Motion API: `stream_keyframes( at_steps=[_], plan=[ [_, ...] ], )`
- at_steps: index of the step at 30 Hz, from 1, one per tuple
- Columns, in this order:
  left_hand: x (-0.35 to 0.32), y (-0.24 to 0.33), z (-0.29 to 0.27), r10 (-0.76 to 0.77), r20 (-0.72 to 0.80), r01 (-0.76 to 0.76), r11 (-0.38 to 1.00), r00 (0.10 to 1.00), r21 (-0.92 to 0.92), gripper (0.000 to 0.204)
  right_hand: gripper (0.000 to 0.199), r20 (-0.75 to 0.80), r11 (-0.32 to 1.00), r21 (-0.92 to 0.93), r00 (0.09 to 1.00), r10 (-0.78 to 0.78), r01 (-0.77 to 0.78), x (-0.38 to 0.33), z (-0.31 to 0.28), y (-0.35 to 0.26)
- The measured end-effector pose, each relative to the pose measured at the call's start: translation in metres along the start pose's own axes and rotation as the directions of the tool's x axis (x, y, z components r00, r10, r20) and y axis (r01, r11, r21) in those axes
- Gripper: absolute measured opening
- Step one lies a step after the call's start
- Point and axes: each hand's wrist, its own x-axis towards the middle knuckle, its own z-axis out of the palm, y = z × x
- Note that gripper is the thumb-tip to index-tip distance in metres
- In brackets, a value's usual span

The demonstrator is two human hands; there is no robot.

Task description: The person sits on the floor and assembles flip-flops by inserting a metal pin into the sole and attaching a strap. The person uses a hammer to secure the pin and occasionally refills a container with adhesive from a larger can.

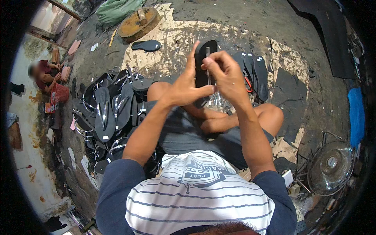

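In front of me, above my crossed legs, I hold a black flip-flop sole (201, 53) upright. My left hand (183, 85) grips it from the left side, thumb across the near part and fingers along the far edge. My right hand (227, 78) is closed in a pinch over the sole's face. Between its thumb and fingers runs a narrow silvery strip (208, 51), lying along the sole; whether it is a strap or a tool I cannot tell. Beyond my hands, to the right, lie several black soles (259, 76), with a red-handled tool (248, 84) beside them.
Left of my legs is a heap of black flip-flops with silver straps (103, 111). Farther off stand a round wooden block (139, 27) and a single sole (146, 46). A fan (331, 167) stands at the right. Another person (47, 74) sits far left near a red basket (60, 93).
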Motion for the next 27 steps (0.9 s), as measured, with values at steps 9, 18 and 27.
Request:
stream_keyframes(
  at_steps=[9,18,27],
  plan=[
    [-0.005,-0.012,-0.008,-0.191,-0.071,0.185,0.979,0.979,-0.092,0.037,0.015,0.058,0.736,-0.626,0.957,-0.285,0.257,-0.015,-0.007,0.005],
    [-0.004,-0.015,-0.004,0.090,-0.151,-0.040,0.951,0.984,0.307,0.041,0.016,0.110,0.582,-0.724,0.895,-0.433,0.370,-0.009,0.003,0.009],
    [-0.003,-0.018,-0.006,0.135,-0.106,-0.079,0.905,0.985,0.417,0.046,0.015,0.106,0.615,-0.674,0.878,-0.467,0.409,-0.001,0.005,0.020]
  ],
)
